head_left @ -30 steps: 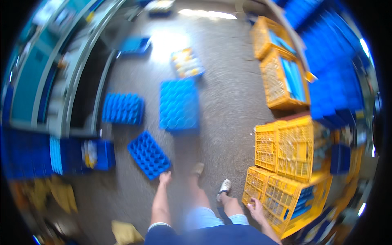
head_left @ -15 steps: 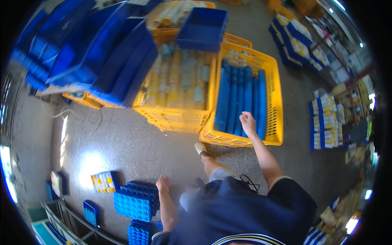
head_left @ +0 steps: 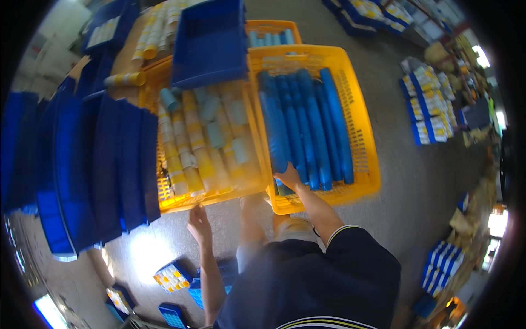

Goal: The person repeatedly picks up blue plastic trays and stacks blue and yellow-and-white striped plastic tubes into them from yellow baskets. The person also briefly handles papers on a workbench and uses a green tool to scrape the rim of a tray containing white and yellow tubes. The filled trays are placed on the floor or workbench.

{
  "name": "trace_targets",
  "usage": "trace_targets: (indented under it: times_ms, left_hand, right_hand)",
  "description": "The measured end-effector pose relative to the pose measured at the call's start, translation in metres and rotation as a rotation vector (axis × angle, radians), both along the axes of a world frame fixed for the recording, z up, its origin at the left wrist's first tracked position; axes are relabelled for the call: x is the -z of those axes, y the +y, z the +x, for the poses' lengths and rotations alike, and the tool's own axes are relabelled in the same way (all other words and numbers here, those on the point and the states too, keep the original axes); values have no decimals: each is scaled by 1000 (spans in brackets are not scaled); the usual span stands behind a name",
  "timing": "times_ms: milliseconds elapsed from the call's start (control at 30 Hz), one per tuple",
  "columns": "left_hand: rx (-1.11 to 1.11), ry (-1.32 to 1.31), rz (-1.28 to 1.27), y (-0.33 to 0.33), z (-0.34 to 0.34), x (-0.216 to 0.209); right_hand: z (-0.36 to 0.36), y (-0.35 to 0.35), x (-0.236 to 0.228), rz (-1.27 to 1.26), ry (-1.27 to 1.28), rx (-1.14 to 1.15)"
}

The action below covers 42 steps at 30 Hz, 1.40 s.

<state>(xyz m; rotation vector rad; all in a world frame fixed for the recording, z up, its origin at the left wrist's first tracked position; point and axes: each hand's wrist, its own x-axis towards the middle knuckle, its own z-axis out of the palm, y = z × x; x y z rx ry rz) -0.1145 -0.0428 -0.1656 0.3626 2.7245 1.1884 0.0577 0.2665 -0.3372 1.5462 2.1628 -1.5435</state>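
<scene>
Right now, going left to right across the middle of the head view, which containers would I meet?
Upright blue bins, first yellow crate holding white-and-yellow rolls, second yellow crate holding blue rolls, stacked blue trays.

A dark navy shirt [head_left: 312, 277] is worn, its short right sleeve [head_left: 343, 236] edged by a narrow pale stripe. The collar [head_left: 329, 321] is trimmed with curved bands of white and yellow, set off by dark lines. Pale shorts [head_left: 296, 228] are worn below, partly covered by the shirt. The forearms [head_left: 318, 211] and fingers [head_left: 282, 175] are left bare.
</scene>
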Motion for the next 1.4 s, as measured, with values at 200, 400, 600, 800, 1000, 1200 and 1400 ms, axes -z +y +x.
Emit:
trace_targets:
  times_ms: [200, 400, 600, 800, 1000, 1200, 1400]
  left_hand:
    - [537, 374, -44, 152, -138, -11]
    - [739, 839, -233, 317, -219, -20]
    - [934, 912, -303, 333, -224, -20]
    - [1067, 729, -379, 213, -73, -38]
    - [892, 404, -356, 128, 68, -62]
    - [1233, 386, -404, 143, 155, -49]
    - [999, 366, -222, 151, 210, -39]
  right_hand:
    - [50, 16, -129, 249, 50, 214]
    - [133, -28, -221, 617, 126, 568]
    - [209, -72, -197, 587, -96, 850]
    - [267, -60, -171, 438, -130, 733]
    - [256, -23, -183, 355, 230, 387]
    - [204, 7, -209, 294, 426, -60]
    - [197, 28, -239, 451, 264, -396]
